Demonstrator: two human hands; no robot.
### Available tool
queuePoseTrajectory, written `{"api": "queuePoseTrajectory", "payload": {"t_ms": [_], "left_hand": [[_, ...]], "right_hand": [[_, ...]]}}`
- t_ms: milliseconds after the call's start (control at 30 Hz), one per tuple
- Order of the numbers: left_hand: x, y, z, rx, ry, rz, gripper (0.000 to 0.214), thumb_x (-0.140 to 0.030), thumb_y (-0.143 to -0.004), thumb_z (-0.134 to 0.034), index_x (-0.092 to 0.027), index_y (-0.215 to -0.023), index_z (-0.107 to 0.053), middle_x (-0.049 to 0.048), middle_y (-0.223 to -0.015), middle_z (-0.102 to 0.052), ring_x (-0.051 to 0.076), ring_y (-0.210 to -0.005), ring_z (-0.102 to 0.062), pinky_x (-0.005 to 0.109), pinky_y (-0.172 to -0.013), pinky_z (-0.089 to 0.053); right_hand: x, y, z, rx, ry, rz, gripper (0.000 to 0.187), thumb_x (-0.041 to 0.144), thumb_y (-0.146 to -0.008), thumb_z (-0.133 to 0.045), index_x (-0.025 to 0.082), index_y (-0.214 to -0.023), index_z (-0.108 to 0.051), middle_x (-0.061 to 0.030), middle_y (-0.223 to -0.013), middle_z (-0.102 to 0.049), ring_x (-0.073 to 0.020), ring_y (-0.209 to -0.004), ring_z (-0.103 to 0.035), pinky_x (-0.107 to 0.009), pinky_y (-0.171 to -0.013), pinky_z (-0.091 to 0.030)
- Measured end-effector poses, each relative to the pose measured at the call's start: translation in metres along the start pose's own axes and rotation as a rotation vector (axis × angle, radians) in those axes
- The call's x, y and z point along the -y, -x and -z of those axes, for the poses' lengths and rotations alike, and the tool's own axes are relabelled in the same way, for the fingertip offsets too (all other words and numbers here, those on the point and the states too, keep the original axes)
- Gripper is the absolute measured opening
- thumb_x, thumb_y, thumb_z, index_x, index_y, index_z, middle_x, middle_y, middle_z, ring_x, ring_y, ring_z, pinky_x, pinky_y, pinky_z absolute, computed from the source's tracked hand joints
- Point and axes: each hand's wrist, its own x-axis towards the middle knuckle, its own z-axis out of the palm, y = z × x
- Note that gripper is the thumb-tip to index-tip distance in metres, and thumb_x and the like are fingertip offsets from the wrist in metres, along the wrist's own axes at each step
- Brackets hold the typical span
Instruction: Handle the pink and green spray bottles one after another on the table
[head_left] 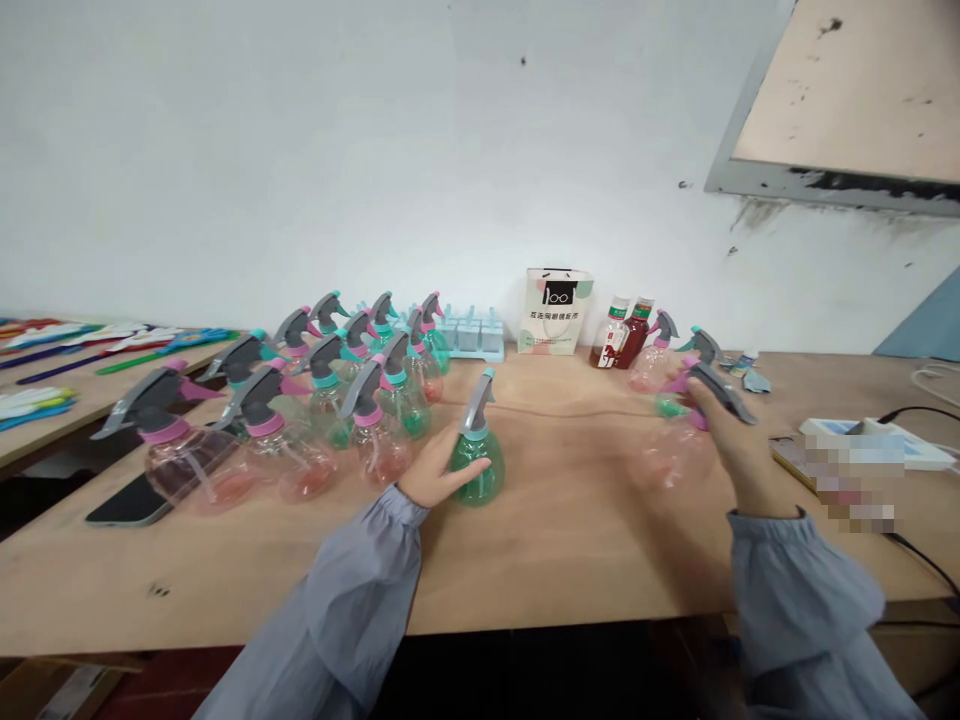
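Observation:
My left hand (442, 470) is wrapped round the body of a green spray bottle (484, 478) that stands upright near the middle of the table. On the right, my right hand (724, 425) grips the pink and grey head of a pink spray bottle (667, 455), whose clear body is blurred. Just behind it stand a green-headed spray bottle (701, 345) and another pink spray bottle (651, 368). To the left of my left hand, several pink and green spray bottles (307, 470) with grey trigger heads are grouped closely together.
A paper bag (555, 315), two dark red bottles (637, 335) and a light blue container set (469, 338) stand by the wall. A phone (131, 500) lies under the left bottles. At right are a white device (877, 445) and cables. Colourful scissors (176, 345) lie on the left table.

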Motion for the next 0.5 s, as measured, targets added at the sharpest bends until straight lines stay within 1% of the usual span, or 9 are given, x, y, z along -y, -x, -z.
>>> {"api": "queuePoseTrajectory", "payload": {"t_ms": [33,100,167,267,400,467,500], "left_hand": [[0.001,0.0,0.0,-0.001,-0.001,0.0,0.059,-0.054,-0.088,-0.059,-0.015,-0.133,-0.055,0.0142,-0.125,-0.068,0.029,-0.118,-0.064,0.045,-0.105,-0.05],[0.002,0.001,0.0,-0.004,-0.002,0.002,0.057,-0.053,-0.089,-0.06,-0.015,-0.131,-0.056,0.0141,-0.125,-0.068,0.029,-0.117,-0.064,0.044,-0.105,-0.05],[0.003,0.001,-0.001,-0.009,0.001,0.007,0.057,-0.052,-0.089,-0.06,-0.016,-0.132,-0.055,0.014,-0.127,-0.067,0.028,-0.118,-0.064,0.043,-0.106,-0.049],[0.004,0.001,-0.002,-0.023,0.005,0.01,0.058,-0.053,-0.089,-0.059,-0.015,-0.133,-0.054,0.0144,-0.128,-0.067,0.028,-0.12,-0.063,0.043,-0.106,-0.049],[0.006,0.001,-0.003,-0.04,0.006,0.006,0.063,-0.055,-0.088,-0.06,-0.014,-0.135,-0.053,0.0145,-0.127,-0.067,0.029,-0.119,-0.064,0.045,-0.106,-0.049],[0.007,0.001,-0.003,-0.036,0.004,0.006,0.061,-0.055,-0.088,-0.06,-0.015,-0.135,-0.054,0.0138,-0.126,-0.068,0.029,-0.117,-0.064,0.045,-0.105,-0.05],[0.008,0.001,-0.003,-0.034,0.002,0.004,0.061,-0.054,-0.088,-0.06,-0.015,-0.134,-0.054,0.0137,-0.126,-0.068,0.029,-0.117,-0.064,0.046,-0.105,-0.05]], "right_hand": [[-0.006,-0.01,0.015,-0.072,0.039,0.007,0.045,0.049,-0.072,-0.08,0.021,-0.107,-0.076,-0.0119,-0.103,-0.076,-0.023,-0.085,-0.072,-0.034,-0.066,-0.052],[-0.017,-0.029,0.042,-0.206,0.093,0.027,0.045,0.048,-0.07,-0.082,0.017,-0.103,-0.078,-0.0138,-0.095,-0.076,-0.0223,-0.078,-0.07,-0.036,-0.067,-0.05],[-0.029,-0.045,0.061,-0.295,0.159,0.049,0.041,0.044,-0.067,-0.084,0.016,-0.096,-0.079,-0.0117,-0.086,-0.074,-0.0217,-0.073,-0.067,-0.038,-0.068,-0.049],[-0.042,-0.063,0.077,-0.335,0.191,0.055,0.032,0.037,-0.064,-0.085,0.018,-0.089,-0.078,-0.0061,-0.079,-0.07,-0.0195,-0.07,-0.063,-0.038,-0.068,-0.046],[-0.053,-0.075,0.084,-0.351,0.194,0.01,0.024,0.031,-0.06,-0.087,0.021,-0.074,-0.07,-0.0024,-0.073,-0.062,-0.018,-0.07,-0.059,-0.038,-0.071,-0.044],[-0.06,-0.074,0.085,-0.296,0.212,0.019,0.026,0.03,-0.06,-0.087,0.022,-0.073,-0.067,-0.0034,-0.075,-0.061,-0.0192,-0.073,-0.059,-0.039,-0.073,-0.045],[-0.066,-0.072,0.086,-0.268,0.211,0.053,0.027,0.031,-0.06,-0.086,0.022,-0.074,-0.065,-0.0043,-0.076,-0.061,-0.0203,-0.075,-0.06,-0.04,-0.073,-0.045]]}}
